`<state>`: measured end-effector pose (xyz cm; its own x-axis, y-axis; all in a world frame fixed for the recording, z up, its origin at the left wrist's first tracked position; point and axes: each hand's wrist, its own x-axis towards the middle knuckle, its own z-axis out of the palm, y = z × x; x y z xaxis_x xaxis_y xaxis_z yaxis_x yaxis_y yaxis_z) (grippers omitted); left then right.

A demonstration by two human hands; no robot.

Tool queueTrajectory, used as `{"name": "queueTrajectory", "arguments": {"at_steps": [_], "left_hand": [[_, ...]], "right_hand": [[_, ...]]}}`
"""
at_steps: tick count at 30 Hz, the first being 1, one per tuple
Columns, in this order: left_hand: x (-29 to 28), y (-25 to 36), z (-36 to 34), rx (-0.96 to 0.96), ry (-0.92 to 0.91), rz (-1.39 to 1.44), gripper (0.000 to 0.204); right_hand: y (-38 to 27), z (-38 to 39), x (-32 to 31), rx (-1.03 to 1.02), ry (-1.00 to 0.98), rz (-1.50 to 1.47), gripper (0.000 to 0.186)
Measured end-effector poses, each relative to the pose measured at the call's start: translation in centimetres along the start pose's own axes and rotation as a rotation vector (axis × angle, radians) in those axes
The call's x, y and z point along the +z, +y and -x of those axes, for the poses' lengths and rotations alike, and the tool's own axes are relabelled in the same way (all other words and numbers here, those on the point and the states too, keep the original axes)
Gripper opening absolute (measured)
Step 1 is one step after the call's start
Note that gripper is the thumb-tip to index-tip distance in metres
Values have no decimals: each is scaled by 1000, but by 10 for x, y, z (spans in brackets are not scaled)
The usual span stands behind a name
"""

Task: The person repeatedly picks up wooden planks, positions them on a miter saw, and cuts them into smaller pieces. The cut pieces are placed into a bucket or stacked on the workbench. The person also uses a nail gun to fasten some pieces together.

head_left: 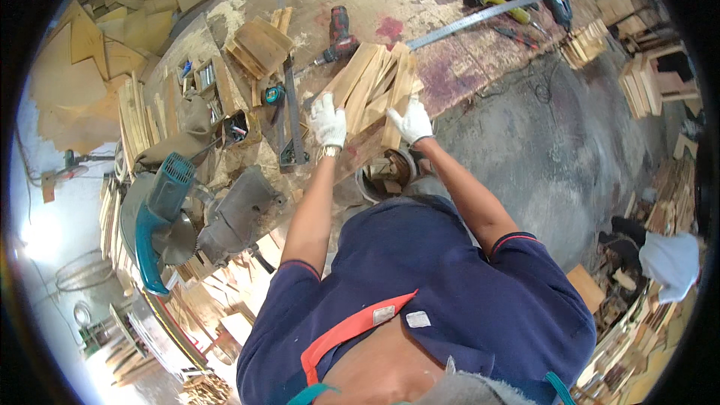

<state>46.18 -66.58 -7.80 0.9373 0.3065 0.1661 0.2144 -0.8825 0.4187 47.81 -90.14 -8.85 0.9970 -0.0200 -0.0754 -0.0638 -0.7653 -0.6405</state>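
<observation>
Both my hands wear white gloves and reach forward to a heap of pale wooden strips (361,88) on the workbench (247,11). My left hand (328,121) is at the heap's near left corner, its fingers stretched out and its thumb apart, with nothing seen in it. On the right, my right hand (412,121) has its thumb and fingers across a wooden strip (400,94) at the heap's right edge. That strip slants toward me, its near end over the bench edge. Other strips lie at crossing angles between my hands.
Beyond the heap lie a red-and-black cordless drill (340,34) and a long metal ruler (472,22). A metal square (291,116), a tape measure (274,94) and stacked boards (259,46) are to the left. Nearer left stands a teal power saw (155,217). More power tools lie far right.
</observation>
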Motion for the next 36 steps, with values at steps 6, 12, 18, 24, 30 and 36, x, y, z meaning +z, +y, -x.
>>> {"name": "queueTrajectory", "arguments": {"at_steps": [6, 12, 18, 24, 30, 36], "left_hand": [[-2, 71, 34, -108, 138, 298, 45], [33, 161, 68, -403, -168, 914, 37], [42, 201, 74, 4, -168, 495, 40], [41, 231, 54, -23, -385, 589, 49], [31, 167, 9, -17, 165, -261, 65], [28, 95, -12, -73, -154, -236, 62]], "right_hand": [[17, -43, -2, 52, -233, -272, 97], [45, -34, -30, 467, -456, -1346, 45], [70, -52, -53, 594, -272, -1323, 48], [103, -89, -102, 418, -337, -1012, 44], [152, -159, -167, -223, 77, 298, 66], [179, -192, -180, -337, -9, 518, 60]]}}
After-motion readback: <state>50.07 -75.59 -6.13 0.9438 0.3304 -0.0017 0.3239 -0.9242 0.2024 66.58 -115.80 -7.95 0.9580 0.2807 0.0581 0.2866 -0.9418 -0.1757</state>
